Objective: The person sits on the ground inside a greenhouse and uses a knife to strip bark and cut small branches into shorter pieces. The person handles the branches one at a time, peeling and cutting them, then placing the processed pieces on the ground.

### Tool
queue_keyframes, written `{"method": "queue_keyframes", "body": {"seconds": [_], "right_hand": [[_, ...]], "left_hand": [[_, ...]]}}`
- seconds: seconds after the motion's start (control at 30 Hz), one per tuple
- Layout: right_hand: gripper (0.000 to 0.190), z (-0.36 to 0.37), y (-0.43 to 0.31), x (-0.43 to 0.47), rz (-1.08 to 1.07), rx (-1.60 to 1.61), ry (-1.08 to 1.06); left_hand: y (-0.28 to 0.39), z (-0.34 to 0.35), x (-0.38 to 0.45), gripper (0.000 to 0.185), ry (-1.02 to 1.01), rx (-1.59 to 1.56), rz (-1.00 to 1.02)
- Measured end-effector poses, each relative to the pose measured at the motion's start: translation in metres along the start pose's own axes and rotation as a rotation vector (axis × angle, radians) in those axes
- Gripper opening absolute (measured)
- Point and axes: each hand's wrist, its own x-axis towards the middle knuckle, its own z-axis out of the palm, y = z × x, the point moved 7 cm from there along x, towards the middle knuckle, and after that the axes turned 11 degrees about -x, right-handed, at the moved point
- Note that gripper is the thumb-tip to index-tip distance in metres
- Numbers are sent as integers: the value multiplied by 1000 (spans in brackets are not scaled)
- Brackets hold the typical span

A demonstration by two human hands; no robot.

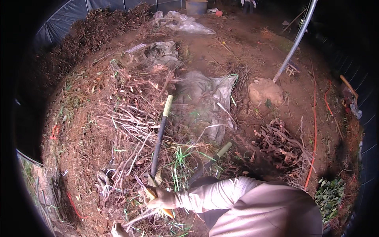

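My right hand (162, 199) is closed around a yellow-handled cutting tool (168, 212), which looks like pruning shears. Its narrow end points up and left, over the cuttings. Low in the picture, my left hand (119, 230) grips the end of a pale, forked branch (140, 217). That branch runs up toward the shears, and whether it touches them I cannot tell. Just beyond my right hand lie long-handled loppers, one dark handle (160, 139) with a pale yellow-green grip, and a second grip (224, 149) to the right. Their jaws are hidden among leaves and my arm.
Cut sticks (133, 121) and green plastic strands (180, 157) litter the ground. Ahead lies a dusty sheet (204, 100). Right are a pile of gnarled roots (279, 145), a rock (266, 91), a slanted metal pole (296, 41) and an orange hose (314, 118). Someone stands far back.
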Motion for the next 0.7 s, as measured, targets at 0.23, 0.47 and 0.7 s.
{"method": "queue_keyframes", "body": {"seconds": [0.23,0.47,0.7], "right_hand": [[76,-63,-96,-76,-466,600,118],[68,-69,-69,-162,-398,586,144],[44,-19,-65,-205,-188,65,194]], "left_hand": [[-52,-104,-62,28,664,-781,-235],[-59,-121,-118,24,784,-1277,-264],[72,-231,-229,28,819,-1091,108]]}}
